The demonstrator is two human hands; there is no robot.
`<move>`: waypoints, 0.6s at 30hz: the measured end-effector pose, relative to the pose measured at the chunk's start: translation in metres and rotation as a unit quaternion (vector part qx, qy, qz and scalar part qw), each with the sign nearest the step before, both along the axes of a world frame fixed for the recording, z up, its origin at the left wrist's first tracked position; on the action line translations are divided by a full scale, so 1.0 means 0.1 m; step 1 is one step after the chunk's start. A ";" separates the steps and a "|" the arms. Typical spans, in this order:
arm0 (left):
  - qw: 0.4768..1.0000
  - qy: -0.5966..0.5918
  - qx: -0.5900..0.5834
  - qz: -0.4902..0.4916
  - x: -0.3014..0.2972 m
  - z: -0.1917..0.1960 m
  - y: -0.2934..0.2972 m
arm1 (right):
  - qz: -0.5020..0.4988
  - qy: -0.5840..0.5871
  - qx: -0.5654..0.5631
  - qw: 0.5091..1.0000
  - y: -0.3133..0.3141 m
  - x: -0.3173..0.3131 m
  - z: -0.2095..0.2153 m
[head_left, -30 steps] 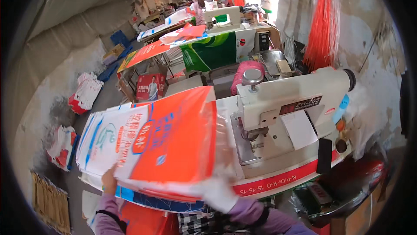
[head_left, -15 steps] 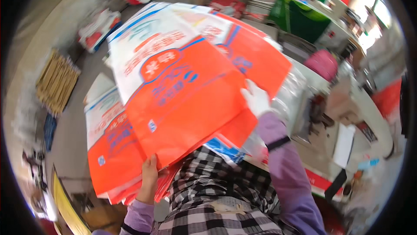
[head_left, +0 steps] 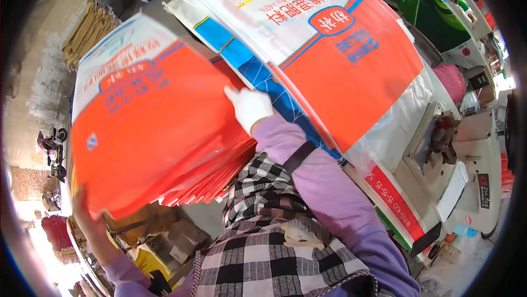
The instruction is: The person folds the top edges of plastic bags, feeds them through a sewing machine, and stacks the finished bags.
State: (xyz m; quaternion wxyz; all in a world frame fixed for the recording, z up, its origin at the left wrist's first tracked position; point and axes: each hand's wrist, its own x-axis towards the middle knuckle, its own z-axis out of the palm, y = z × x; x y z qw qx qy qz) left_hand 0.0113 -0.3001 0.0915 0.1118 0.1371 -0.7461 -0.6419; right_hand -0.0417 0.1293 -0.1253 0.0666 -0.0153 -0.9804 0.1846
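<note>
A red and white printed sack (head_left: pixel 159 127), laid flat, is held between my hands on the left, slightly blurred. My bare left hand (head_left: pixel 88 220) is closed on its near left corner, fingers partly hidden by the sack. My right hand (head_left: pixel 251 107), in a white glove, grips its right edge, the index finger stretched along the top. Below this sack lies a pile of similar red sacks (head_left: pixel 208 179), their edges fanned toward me. To the right, another stack of red and white sacks (head_left: pixel 351 72) rests on the worktable, with blue sacks (head_left: pixel 269 85) showing beneath its left edge.
A sewing machine (head_left: pixel 444 138) stands on the table at the right, near clear plastic film (head_left: pixel 390 113). Brown bundled sacks (head_left: pixel 88 33) lean by the left wall. Beyond are a green sack (head_left: pixel 425 9) and a pink bundle (head_left: pixel 450 83); a scooter (head_left: pixel 53 146) is at far left.
The sack in my hands has moved left, off the right-hand stack and over the left pile. Both hands have gone left with it, and the view has shifted.
</note>
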 end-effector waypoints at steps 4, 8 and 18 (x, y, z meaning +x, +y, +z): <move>0.996 -0.009 -0.084 0.026 0.18 -0.60 0.15 | -0.042 -0.107 0.068 0.991 -0.28 0.13 -0.72; 0.981 -0.177 -0.068 -0.035 0.22 -1.61 -0.10 | -0.060 -0.126 0.212 0.967 -0.21 0.29 -0.75; 0.963 -0.199 0.153 -0.096 0.38 -1.97 0.36 | -0.055 -0.053 -0.039 0.996 0.01 1.06 -0.69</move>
